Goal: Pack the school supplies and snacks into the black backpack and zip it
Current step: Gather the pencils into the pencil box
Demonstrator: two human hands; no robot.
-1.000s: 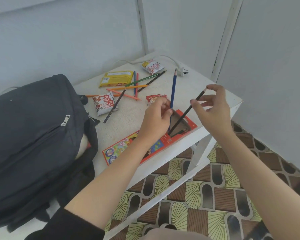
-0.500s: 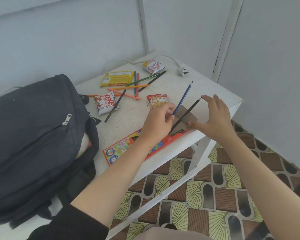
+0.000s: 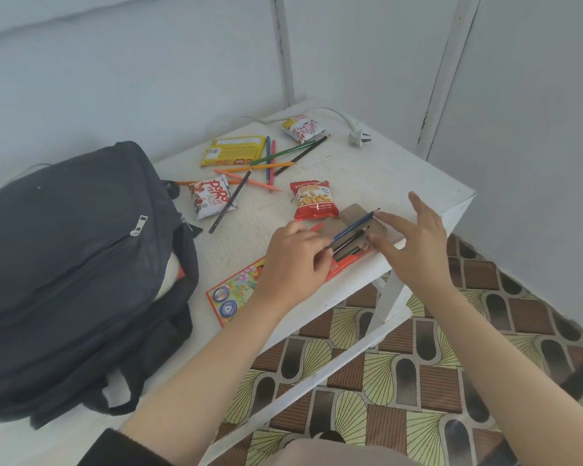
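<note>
Left hand [image 3: 293,260]: grip clamped; it pinches the blue pencil [image 3: 352,227] low on the shaft, at the box mouth.
Right hand [image 3: 414,243]: grip apart, fingers straight and spread, holding nothing; fingertips are at the pencil points.
Change: one second ago both pencils stood steeply out of the pencil box [image 3: 231,294]. They now lie nearly flat in its open end. The black pencil [image 3: 349,238] is released and rests among those already inside.
Box: flat at the near edge of the table [image 3: 384,169], brown flap [image 3: 352,213] still open.
Still loose: coloured pencils [image 3: 266,163] mid-table, peanut packet [image 3: 313,200], Pops packet [image 3: 211,196], yellow packet [image 3: 233,151].
Black backpack [image 3: 64,247]: on the table's left, apart from the box, main opening gaping.
Reading: two more pencils are boxed, but many remain, so bagging and zipping look some way off.
</note>
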